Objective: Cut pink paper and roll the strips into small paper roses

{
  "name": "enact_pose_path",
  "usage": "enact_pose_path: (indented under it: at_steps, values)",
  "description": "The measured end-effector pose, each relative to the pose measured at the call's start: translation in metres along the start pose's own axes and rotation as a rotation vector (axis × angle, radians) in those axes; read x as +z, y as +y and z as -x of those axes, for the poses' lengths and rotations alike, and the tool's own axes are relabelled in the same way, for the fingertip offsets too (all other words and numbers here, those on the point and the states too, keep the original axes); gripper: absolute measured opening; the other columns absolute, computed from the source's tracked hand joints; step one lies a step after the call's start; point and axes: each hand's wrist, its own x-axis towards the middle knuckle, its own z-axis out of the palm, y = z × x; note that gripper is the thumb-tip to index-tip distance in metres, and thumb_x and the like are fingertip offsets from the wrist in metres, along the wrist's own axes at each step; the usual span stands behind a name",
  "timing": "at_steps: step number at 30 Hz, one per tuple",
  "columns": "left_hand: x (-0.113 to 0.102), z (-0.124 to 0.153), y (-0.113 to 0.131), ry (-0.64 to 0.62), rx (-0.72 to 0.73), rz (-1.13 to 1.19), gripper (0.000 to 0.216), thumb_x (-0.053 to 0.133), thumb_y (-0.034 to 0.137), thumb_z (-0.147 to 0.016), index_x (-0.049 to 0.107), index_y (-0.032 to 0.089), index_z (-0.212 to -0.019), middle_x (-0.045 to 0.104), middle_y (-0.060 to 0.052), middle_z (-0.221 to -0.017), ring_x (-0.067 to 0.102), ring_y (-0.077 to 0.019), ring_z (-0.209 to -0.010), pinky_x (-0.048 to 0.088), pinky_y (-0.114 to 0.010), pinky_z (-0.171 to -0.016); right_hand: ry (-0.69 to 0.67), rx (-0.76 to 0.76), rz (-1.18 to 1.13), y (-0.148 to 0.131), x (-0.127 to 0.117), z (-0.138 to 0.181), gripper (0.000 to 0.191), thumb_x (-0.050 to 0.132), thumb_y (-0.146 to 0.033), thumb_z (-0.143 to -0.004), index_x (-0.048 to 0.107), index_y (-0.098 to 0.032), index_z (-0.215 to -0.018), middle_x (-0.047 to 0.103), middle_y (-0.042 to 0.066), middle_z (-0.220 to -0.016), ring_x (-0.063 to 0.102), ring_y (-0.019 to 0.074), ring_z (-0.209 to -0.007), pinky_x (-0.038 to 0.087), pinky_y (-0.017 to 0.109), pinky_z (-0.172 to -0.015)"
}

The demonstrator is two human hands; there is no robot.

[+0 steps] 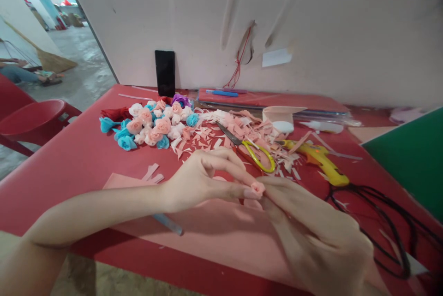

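Note:
Between my two hands is a small pink paper rose (pixel 257 188). My left hand (pixel 204 176) pinches it from the left with thumb and fingers. From the right, the fingertips of my right hand (pixel 311 222) close on its other side; part of their grip is hidden behind the hand. Below the hands lies a pink paper sheet (pixel 207 236). Just beyond them, scissors (pixel 256 153) with yellow handles rest on pink paper scraps (pixel 238 127). A pile of finished paper roses (pixel 152 123) in pink, white and blue sits at the back left.
A yellow glue gun (pixel 321 160) with a black cord lies on the right of the red table (pixel 69 157). A phone (pixel 165 73) leans against the wall behind, near a blue pen (pixel 224 93). A green board (pixel 411 157) stands at far right, a red chair (pixel 38 116) at left.

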Motion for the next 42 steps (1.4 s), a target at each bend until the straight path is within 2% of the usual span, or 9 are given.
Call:
enact_pose_path:
  at_steps: [5,7,13,18,22,26,29,33,42]
  values:
    - [-0.018,-0.012,-0.003,-0.068,-0.121,-0.168,0.018,0.069,0.011,-0.067,0.069,0.02,-0.082,0.066,0.002,-0.085,0.061,-0.0081,-0.081,0.049,-0.018,-0.074,0.014,0.076,0.001,0.007,-0.005,0.0,0.021,0.053,-0.008,-0.081,0.062,-0.027,-0.083,0.066,-0.004,-0.076,0.064,0.0127,-0.07,0.054,0.022,-0.069]
    - [-0.027,-0.019,0.002,-0.113,-0.169,-0.295,0.015,0.063,0.012,-0.073,0.067,0.018,-0.086,0.066,0.001,-0.088,0.061,-0.0081,-0.081,0.049,-0.019,-0.074,-0.007,0.104,-0.01,0.007,-0.007,-0.002,0.019,0.054,-0.01,-0.081,0.062,-0.027,-0.082,0.067,-0.005,-0.077,0.065,0.0128,-0.07,0.054,0.022,-0.067]
    - [-0.044,-0.023,0.021,-0.237,-0.061,-0.934,0.017,0.053,0.016,-0.082,0.068,0.018,-0.089,0.065,-0.002,-0.091,0.057,-0.0113,-0.082,0.045,-0.025,-0.077,-0.126,0.031,0.01,0.006,-0.002,-0.004,0.018,0.051,-0.006,-0.082,0.06,-0.021,-0.08,0.067,-0.003,-0.075,0.064,0.0104,-0.071,0.052,0.017,-0.067]
    - [-0.059,0.008,0.005,-0.406,0.028,-1.251,0.022,0.046,0.014,-0.086,0.067,0.016,-0.088,0.066,-0.004,-0.089,0.054,-0.0172,-0.085,0.039,-0.032,-0.081,-0.276,-0.113,0.03,0.018,0.021,0.013,0.02,0.044,-0.004,-0.084,0.058,-0.015,-0.075,0.064,0.002,-0.068,0.061,0.0113,-0.062,0.048,0.02,-0.059]
    - [-0.076,0.046,-0.013,-0.368,0.032,-1.302,0.025,0.041,0.014,-0.088,0.065,0.017,-0.09,0.063,-0.004,-0.084,0.051,-0.0164,-0.08,0.037,-0.031,-0.076,-0.304,-0.226,0.18,0.027,0.037,0.03,0.026,0.037,-0.003,-0.084,0.059,-0.014,-0.074,0.064,0.004,-0.064,0.06,0.0148,-0.062,0.047,0.025,-0.06]
    - [-0.084,0.07,-0.022,-0.392,-0.047,-1.369,0.026,0.041,0.014,-0.088,0.059,0.018,-0.107,0.061,-0.007,-0.097,0.05,-0.0194,-0.089,0.035,-0.034,-0.082,-0.305,-0.341,0.222,0.033,0.045,0.043,0.031,0.032,0.001,-0.082,0.061,-0.009,-0.08,0.067,0.008,-0.07,0.062,0.0188,-0.068,0.046,0.03,-0.064]
    - [-0.085,0.076,-0.025,-0.393,-0.048,-1.378,0.024,0.043,0.015,-0.088,0.06,0.017,-0.105,0.059,-0.007,-0.102,0.047,-0.021,-0.095,0.033,-0.037,-0.088,-0.309,-0.407,0.241,0.038,0.05,0.051,0.026,0.036,0.001,-0.081,0.062,-0.004,-0.085,0.068,0.011,-0.075,0.061,0.0215,-0.073,0.046,0.033,-0.067]
    - [-0.084,0.077,-0.028,-0.307,0.068,-1.352,0.021,0.043,0.017,-0.089,0.061,0.018,-0.1,0.06,-0.006,-0.095,0.047,-0.0196,-0.091,0.033,-0.037,-0.089,-0.308,-0.426,0.239,0.04,0.053,0.057,0.022,0.041,-0.003,-0.084,0.063,-0.005,-0.08,0.067,0.01,-0.071,0.061,0.0203,-0.07,0.048,0.032,-0.066]
    - [-0.084,0.081,-0.032,-0.224,0.118,-1.259,0.016,0.047,0.016,-0.088,0.063,0.019,-0.091,0.068,-0.001,-0.09,0.053,-0.0162,-0.087,0.034,-0.039,-0.092,-0.287,-0.398,0.236,0.036,0.05,0.049,0.031,0.035,-0.005,-0.089,0.063,-0.008,-0.075,0.068,0.007,-0.068,0.063,0.0177,-0.068,0.049,0.029,-0.065]
